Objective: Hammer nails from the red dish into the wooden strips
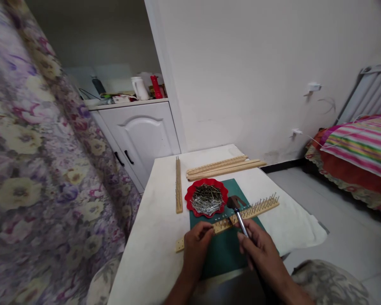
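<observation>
My right hand (260,245) is wrapped round a hammer (241,222), whose dark head is raised above a wooden strip (268,203). Nails stand in several rows along the strip's right and middle parts, while its left end shows small holes. My left hand (197,243) is closed in a pinch over the strip, left of the standing nails. Whatever its fingertips hold is hidden. Under the strip lies a green cutting mat (224,254). On the mat's far left part sits a red scalloped bowl (188,198) full of loose nails (208,199).
A white-covered table (146,237) carries everything. Another narrow strip with nails (178,186) lies at the left, and more wooden strips (222,168) at the back. Floral curtain (25,169) hangs left, a white cabinet (142,135) stands behind, and a bed (365,144) is at right.
</observation>
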Tool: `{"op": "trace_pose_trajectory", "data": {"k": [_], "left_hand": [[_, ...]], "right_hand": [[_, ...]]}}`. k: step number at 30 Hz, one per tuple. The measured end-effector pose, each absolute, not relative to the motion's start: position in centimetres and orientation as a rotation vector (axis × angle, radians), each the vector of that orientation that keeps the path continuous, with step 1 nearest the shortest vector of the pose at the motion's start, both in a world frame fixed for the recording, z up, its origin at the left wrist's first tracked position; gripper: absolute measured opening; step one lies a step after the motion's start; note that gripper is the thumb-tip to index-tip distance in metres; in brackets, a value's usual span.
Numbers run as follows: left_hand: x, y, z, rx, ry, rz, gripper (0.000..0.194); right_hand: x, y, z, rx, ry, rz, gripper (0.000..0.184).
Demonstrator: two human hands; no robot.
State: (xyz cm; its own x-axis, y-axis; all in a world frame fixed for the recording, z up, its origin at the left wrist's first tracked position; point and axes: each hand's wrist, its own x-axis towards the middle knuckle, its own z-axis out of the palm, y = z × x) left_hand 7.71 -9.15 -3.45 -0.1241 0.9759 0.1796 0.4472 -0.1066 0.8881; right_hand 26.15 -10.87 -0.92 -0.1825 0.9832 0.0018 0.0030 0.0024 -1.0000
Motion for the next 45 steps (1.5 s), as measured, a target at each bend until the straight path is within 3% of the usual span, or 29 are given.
{"op": "trace_pose_trajectory", "data": {"k": [22,36,45], "left_hand": [[8.7,-7.9,-4.8,1.678,1.664,1.208,0.015],[8.8,-7.8,-4.7,1.712,1.685,1.135,0.016],[8.8,-7.8,-4.6,1.707,1.698,1.108,0.015]], "right_hand": [[25.8,-11.1,-0.5,-1.164,-1.383,1.346,0.029],[25.9,-11.5,-0.8,-1.031,-1.431,1.604,0.028],[25.7,-11.9,-0.2,-1.069,-1.561,1.558,0.023]]}}
